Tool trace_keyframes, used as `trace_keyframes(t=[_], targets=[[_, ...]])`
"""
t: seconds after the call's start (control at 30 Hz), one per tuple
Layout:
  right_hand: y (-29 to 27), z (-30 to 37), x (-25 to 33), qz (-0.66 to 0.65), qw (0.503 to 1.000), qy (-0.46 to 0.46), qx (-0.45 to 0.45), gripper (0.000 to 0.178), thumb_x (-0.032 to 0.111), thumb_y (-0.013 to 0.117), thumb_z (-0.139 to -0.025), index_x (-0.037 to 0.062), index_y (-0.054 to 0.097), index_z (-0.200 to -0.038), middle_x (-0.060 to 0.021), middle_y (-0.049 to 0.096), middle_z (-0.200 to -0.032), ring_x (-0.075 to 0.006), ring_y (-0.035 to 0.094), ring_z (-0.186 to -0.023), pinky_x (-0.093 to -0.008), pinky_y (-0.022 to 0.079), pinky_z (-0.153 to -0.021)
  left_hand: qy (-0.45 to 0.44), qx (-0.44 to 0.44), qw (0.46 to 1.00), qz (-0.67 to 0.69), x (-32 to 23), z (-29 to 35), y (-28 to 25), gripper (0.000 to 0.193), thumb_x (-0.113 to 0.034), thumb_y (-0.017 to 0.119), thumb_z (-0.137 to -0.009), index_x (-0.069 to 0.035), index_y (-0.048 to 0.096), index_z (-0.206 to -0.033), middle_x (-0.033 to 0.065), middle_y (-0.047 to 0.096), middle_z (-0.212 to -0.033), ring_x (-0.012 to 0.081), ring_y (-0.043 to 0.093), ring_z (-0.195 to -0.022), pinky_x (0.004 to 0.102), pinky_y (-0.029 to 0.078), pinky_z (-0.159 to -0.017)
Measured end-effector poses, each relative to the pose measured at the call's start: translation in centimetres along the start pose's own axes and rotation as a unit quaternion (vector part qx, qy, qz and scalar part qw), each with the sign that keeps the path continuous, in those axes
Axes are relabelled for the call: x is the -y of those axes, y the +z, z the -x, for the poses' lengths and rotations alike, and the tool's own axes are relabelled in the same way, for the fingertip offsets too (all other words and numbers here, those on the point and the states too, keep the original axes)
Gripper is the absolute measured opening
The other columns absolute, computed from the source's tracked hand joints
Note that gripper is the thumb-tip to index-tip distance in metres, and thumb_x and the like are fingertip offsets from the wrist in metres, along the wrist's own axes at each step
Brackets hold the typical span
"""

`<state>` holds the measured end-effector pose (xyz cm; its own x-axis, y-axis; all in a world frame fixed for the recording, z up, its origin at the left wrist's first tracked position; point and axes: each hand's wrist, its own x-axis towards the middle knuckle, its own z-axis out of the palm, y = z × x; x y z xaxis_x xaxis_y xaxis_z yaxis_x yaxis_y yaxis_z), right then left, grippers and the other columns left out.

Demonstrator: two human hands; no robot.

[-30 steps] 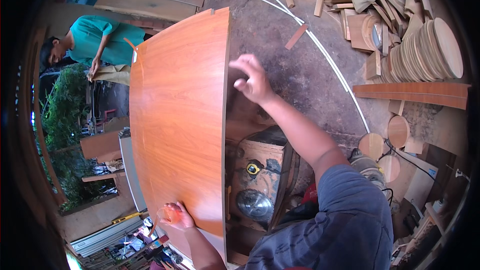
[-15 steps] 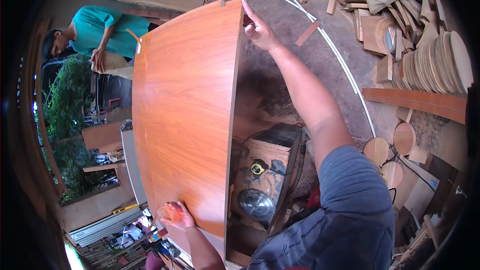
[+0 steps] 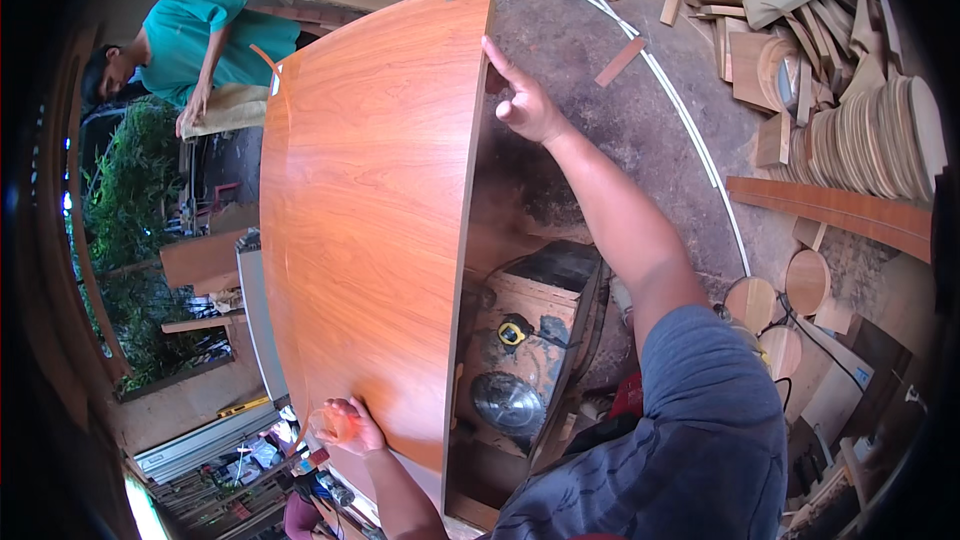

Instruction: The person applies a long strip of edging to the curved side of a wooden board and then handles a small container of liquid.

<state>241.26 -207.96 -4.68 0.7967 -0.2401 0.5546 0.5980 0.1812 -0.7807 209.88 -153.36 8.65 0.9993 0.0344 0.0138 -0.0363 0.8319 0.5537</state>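
– Holding the big orange-brown wooden panel (image 3: 370,210) at two ends, is that what this is?
– Looks like it. The panel lies tilted over a wooden saw box (image 3: 540,340), reaching from the person's near side to the concrete floor (image 3: 600,140) beyond.
– And the hands?
– The left hand (image 3: 345,425) sits at the near edge, fingers curled round a small orange thing (image 3: 328,424); I cannot tell what it is. The right hand (image 3: 525,100) is stretched far out by the far corner, index finger straight against the panel's edge, the other fingers loosely folded, gripping nothing.
– So which step?
– I'd judge it as steadying and lining up the sheet, not cutting it. The round saw blade (image 3: 508,400) and the yellow tape measure (image 3: 512,332) lie on the box, beside the sheet's right edge and apart from both hands.
– What would any shift of it call for?
– A firmer hold at the far end, I think; one fingertip won't govern a sheet that wide. Care on the far left too, where a person in a teal shirt (image 3: 190,40) bends just beside the panel's corner
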Motion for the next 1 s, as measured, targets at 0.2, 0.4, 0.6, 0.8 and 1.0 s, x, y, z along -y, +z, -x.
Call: trace_keyframes(t=[0.2, 0.4, 0.6, 0.8, 1.0], targets=[[2.5, 2.1, 0.5, -0.073, 0.997, 0.011, -0.012, 0.105, 0.080, 0.055, -0.067, 0.0169, 0.030, -0.147, 0.0004, 0.048, -0.089, -0.0125, 0.043, -0.080, -0.0283, 0.039, -0.077, -0.004, 0.014, 1.000, -0.006, -0.3, 0.0, 0.2, 0.065, -0.043, 0.059, -0.087, 0.003, 0.042, -0.129, 0.0186, 0.052, -0.124, 0.0321, 0.053, -0.114, 0.0504, 0.024, -0.113], [4.1, 5.2, 0.9, -0.079, 0.996, 0.023, -0.036, 0.111, 0.083, 0.054, -0.062, 0.0167, 0.028, -0.147, -0.0004, 0.044, -0.084, -0.0151, 0.042, -0.078, -0.0296, 0.038, -0.074, 0.002, 0.002, 1.000, -0.015, 0.9, -0.4, 0.8, 0.064, -0.044, 0.058, -0.088, 0.003, 0.042, -0.129, 0.0192, 0.052, -0.124, 0.0309, 0.054, -0.114, 0.0499, 0.024, -0.113], [5.0, 7.2, 3.9, 0.065, 0.996, -0.020, -0.057, 0.099, 0.075, 0.055, -0.070, 0.0120, 0.035, -0.144, -0.0099, 0.051, -0.087, -0.0195, 0.049, -0.079, -0.0328, 0.043, -0.074, 0.016, -0.002, 1.000, -0.024, 0.0, 0.2, 0.4, 0.065, -0.044, 0.058, -0.087, 0.004, 0.043, -0.128, 0.0181, 0.052, -0.124, 0.0302, 0.054, -0.114, 0.0498, 0.025, -0.113], [2.8, 5.3, 5.3, 0.039, 0.996, -0.006, -0.084, 0.094, 0.073, 0.053, -0.075, 0.0042, 0.041, -0.139, -0.0056, 0.050, -0.086, -0.0168, 0.048, -0.079, -0.0307, 0.043, -0.074, 0.017, -0.010, 1.000, -0.016, 0.1, 0.3, 0.4, 0.064, -0.043, 0.060, -0.086, 0.004, 0.044, -0.127, 0.0176, 0.053, -0.122, 0.0290, 0.055, -0.110, 0.0491, 0.026, -0.112], [4.1, 3.8, 4.9, 0.159, 0.982, 0.007, -0.104, 0.097, 0.075, 0.047, -0.077, 0.0018, 0.039, -0.139, -0.0117, 0.050, -0.083, -0.0219, 0.050, -0.073, -0.0349, 0.045, -0.068, 0.021, -0.012, 1.000, -0.004, -0.5, 0.3, -0.4, 0.065, -0.042, 0.062, -0.086, 0.004, 0.043, -0.128, 0.0175, 0.053, -0.122, 0.0288, 0.055, -0.110, 0.0482, 0.026, -0.113]])
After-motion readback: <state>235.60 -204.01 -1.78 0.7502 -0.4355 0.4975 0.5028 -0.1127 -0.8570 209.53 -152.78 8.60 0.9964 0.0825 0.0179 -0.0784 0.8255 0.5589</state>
